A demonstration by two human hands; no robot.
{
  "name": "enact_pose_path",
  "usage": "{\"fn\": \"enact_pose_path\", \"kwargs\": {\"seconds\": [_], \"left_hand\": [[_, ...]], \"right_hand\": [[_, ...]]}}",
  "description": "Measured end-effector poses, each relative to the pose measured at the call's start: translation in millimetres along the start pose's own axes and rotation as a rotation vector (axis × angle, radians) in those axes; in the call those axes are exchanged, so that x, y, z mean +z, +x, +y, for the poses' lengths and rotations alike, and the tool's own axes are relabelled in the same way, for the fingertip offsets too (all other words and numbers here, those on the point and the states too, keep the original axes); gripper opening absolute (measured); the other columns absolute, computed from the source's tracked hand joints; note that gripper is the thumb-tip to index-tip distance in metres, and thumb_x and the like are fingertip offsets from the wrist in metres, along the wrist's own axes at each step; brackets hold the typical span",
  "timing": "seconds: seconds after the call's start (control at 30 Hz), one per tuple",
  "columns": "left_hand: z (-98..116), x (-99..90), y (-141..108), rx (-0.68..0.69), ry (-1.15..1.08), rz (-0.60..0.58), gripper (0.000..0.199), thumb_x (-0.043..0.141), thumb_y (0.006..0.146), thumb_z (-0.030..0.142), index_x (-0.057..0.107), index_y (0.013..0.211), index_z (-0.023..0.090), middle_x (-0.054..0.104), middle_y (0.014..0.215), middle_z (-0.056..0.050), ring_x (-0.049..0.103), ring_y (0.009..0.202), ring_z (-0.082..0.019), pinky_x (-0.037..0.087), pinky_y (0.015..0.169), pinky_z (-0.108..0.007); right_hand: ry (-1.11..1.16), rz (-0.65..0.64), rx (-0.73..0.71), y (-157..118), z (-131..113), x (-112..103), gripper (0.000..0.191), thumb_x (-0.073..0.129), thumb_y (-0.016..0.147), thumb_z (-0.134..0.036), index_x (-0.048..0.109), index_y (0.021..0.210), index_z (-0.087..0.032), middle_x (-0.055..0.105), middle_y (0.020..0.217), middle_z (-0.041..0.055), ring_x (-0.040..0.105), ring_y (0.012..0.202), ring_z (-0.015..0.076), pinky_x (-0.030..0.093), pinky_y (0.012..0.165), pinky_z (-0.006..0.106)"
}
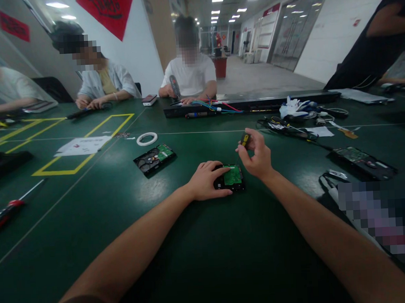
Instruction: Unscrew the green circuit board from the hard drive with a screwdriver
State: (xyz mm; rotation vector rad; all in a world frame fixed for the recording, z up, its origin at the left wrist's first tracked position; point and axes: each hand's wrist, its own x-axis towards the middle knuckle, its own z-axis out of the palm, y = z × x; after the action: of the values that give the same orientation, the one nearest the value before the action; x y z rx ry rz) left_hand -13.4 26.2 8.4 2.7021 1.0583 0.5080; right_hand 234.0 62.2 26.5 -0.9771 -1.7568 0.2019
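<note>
A hard drive point(233, 176) with a green circuit board facing up lies on the dark green table. My left hand point(209, 180) steadies it from the left, its fingers reaching over the board and its thumb along the near edge. In my right hand point(257, 155) a small screwdriver point(245, 139) with a black and yellow handle is pinched upright. Its thin shaft points down at the drive's right edge; whether the tip touches a screw I cannot tell. Another hard drive point(155, 159) rests to the left, and one more hard drive point(364, 162) sits at the right.
A white tape roll point(146, 139), papers point(83, 146) and a red-black screwdriver point(13, 207) lie to the left. Cables and gloves point(297, 106) are piled at back right. Across the table, a person point(190, 75) handles a power screwdriver beside a long black housing point(254, 104).
</note>
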Motion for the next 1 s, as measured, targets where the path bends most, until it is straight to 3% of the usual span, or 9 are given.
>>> {"fn": "enact_pose_path", "kwargs": {"seconds": [0.13,0.43,0.63,1.0], "left_hand": [[1.3,0.2,0.0,0.000,0.002,-0.002,0.087,0.068,0.087,0.079,0.054,0.156,0.029,0.052,0.155,-0.014,0.049,0.142,-0.038,0.037,0.119,-0.058],[3.5,2.7,-1.5,0.007,0.005,0.021,0.085,0.068,0.088,0.077,0.053,0.157,0.029,0.052,0.156,-0.015,0.049,0.142,-0.039,0.037,0.119,-0.059],[3.1,4.9,-1.8,0.014,0.035,0.032,0.086,0.066,0.090,0.078,0.054,0.157,0.026,0.053,0.155,-0.017,0.050,0.141,-0.038,0.038,0.119,-0.058],[3.1,3.8,-2.4,0.010,0.025,0.032,0.085,0.069,0.088,0.077,0.055,0.156,0.028,0.053,0.155,-0.015,0.050,0.141,-0.039,0.037,0.119,-0.059]], "right_hand": [[0.049,0.018,0.049,-2.5,3.1,0.4,0.065,0.060,0.099,-0.032,0.035,0.158,-0.024,0.072,0.121,0.0118,0.079,0.092,0.0263,0.064,0.093,0.048],[0.011,-0.016,0.092,0.1,-2.4,2.2,0.066,0.065,0.097,-0.038,0.037,0.156,-0.028,0.072,0.117,0.0092,0.076,0.094,0.0263,0.064,0.090,0.048],[-0.050,0.015,0.000,1.1,-9.6,3.6,0.057,0.067,0.097,-0.039,0.049,0.151,-0.031,0.065,0.129,0.0106,0.071,0.100,0.0272,0.065,0.084,0.045],[-0.025,-0.001,0.063,-0.2,-9.0,3.9,0.061,0.069,0.096,-0.041,0.048,0.153,-0.033,0.065,0.133,0.0107,0.072,0.096,0.0268,0.066,0.086,0.048]]}}
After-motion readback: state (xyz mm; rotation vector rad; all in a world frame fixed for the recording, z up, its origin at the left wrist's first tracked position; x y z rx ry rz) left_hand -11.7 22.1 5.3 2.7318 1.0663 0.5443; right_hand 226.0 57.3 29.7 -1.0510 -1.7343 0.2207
